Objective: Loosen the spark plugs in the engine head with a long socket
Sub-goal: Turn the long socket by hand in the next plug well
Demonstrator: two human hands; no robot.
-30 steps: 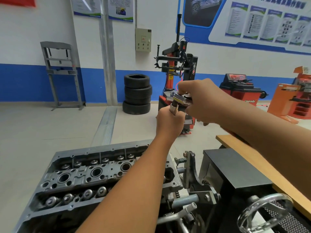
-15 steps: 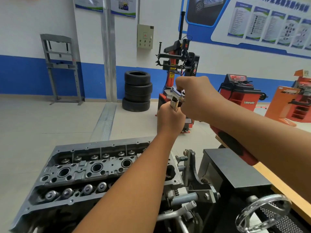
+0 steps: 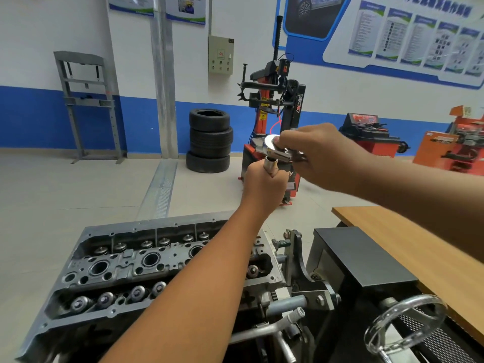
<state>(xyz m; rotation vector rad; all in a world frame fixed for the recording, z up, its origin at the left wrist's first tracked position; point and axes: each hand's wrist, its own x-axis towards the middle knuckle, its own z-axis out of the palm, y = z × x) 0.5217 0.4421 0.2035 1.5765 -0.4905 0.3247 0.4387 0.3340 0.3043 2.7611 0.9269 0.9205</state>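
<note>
My left hand (image 3: pixel 263 188) is raised in front of me and grips a chrome long socket (image 3: pixel 270 163) upright, its top end poking out of my fist. Right above it my right hand (image 3: pixel 320 155) holds the shiny head of a ratchet wrench (image 3: pixel 273 148), which touches the socket's top. The grey engine head (image 3: pixel 117 271) lies low on its stand, well below both hands, with round spark plug wells (image 3: pixel 151 259) along its middle. My left forearm hides the right part of the head.
A black box (image 3: pixel 361 260) and a wooden bench top (image 3: pixel 419 247) stand to the right of the engine stand. A chrome handwheel (image 3: pixel 404 323) is at the lower right. Stacked tyres (image 3: pixel 209 140) and a red tyre changer (image 3: pixel 275 106) stand on the floor behind.
My right hand has turned the ratchet so that its flat shiny head now faces up over the socket. The view has tilted slightly; both hands stay raised together.
</note>
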